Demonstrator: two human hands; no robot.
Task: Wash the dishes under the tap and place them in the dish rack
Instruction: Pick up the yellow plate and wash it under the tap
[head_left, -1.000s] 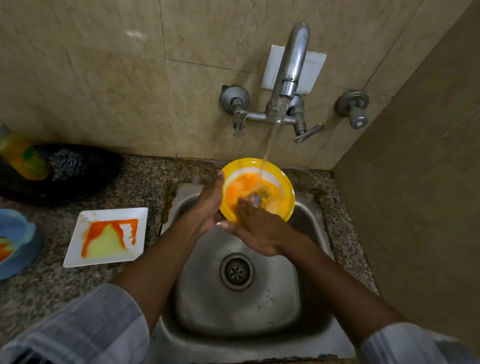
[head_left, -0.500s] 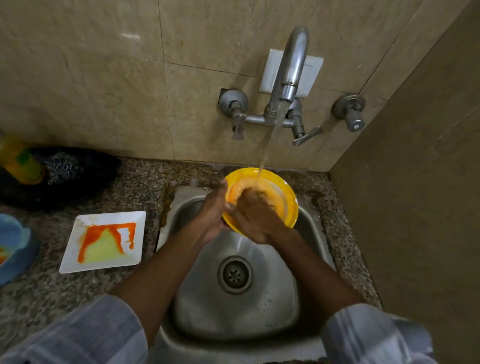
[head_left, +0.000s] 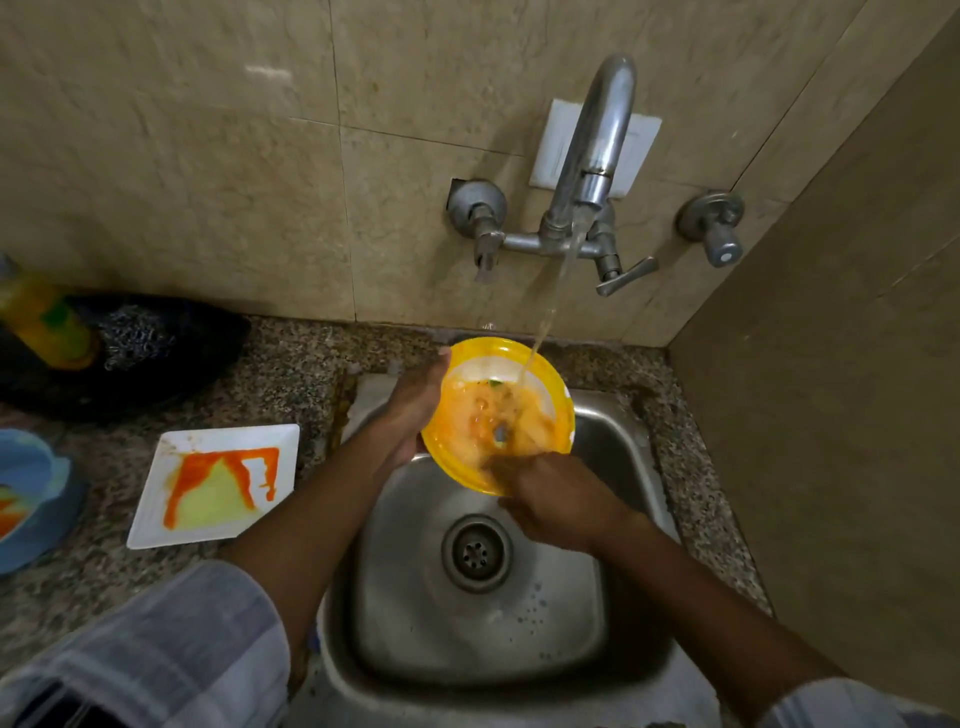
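The left hand is gripping the rim of the yellow plate, tilted over the sink under the running tap, while the right hand, fingers blurred, is rubbing its face; the plate looks light, stiff and likely slippery, best held by the rim.

1. My right hand was smeared by motion blur at the yellow plate, so I could not tell how its fingers lay.
2. The blue bowl was cut off by the left edge.
3. The yellow bottle was blurred and lost its top at that same edge.
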